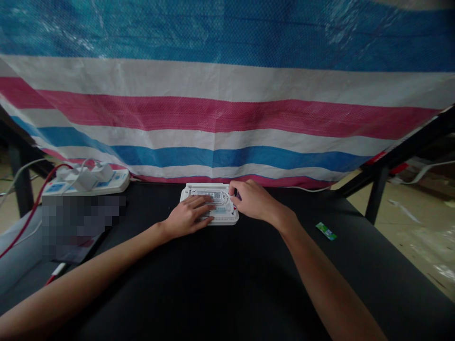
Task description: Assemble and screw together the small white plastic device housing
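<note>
White device point(221, 211): lies flat in front of me, near the far edge of the black tabletop point(227, 284), with a pale label and rows of small holes facing up and a white bar point(208, 185) along its far side
My left hand point(189, 215): released, laid palm down over the left part of the white device, fingers stretched across its face
My right hand point(250, 199): fingers curled and pinching a small dark object point(237, 193) at the device's right side; they hide most of it, so I cannot tell what it is
Power strip point(121, 181): far left of the tabletop, with white plugs point(84, 179) in it
Dark flat object point(80, 254): nearer me than the strip, partly blurred, a white connector point(59, 269) beside it
Green packet point(326, 231): right side of the tabletop, well apart from my right hand
Striped sheet point(213, 113): hangs beyond the far edge in blue, white and red bands
</note>
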### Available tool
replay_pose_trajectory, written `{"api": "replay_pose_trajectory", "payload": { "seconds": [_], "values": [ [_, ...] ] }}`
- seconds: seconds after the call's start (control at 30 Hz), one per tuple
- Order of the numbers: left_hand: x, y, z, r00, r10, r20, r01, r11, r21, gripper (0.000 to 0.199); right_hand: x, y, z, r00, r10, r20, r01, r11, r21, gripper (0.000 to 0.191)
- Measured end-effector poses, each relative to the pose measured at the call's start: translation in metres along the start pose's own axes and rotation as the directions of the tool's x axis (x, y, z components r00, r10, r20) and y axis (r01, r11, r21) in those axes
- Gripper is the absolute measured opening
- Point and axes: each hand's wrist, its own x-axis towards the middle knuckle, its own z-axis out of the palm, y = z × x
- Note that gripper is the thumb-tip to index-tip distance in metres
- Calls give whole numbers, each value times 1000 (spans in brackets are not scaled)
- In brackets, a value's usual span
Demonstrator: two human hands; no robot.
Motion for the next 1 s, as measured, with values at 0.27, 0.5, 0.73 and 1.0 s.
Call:
{"api": "replay_pose_trajectory", "payload": {
  "seconds": [0.27,0.5,0.73,1.0],
  "values": [
    [1,2,-1,1000,1,-9,-1,1000,-9,30,1,1,2,1000,-15,-2,15,1000,2,11],
    [1,2,-1,1000,-4,-13,4,1000,-6,30,1,2,1,1000,-13,-4,13,1000,27,11],
    [1,1,-1,1000,1,-10,-1,1000,-6,30,2,6,3,1000,-28,-14,28,1000,5,8],
    [1,1,-1,1000,1,1,-1,1000,2,31,1,7,5,1000,-5,-24,5,1000,-11,7]
  ]
}}
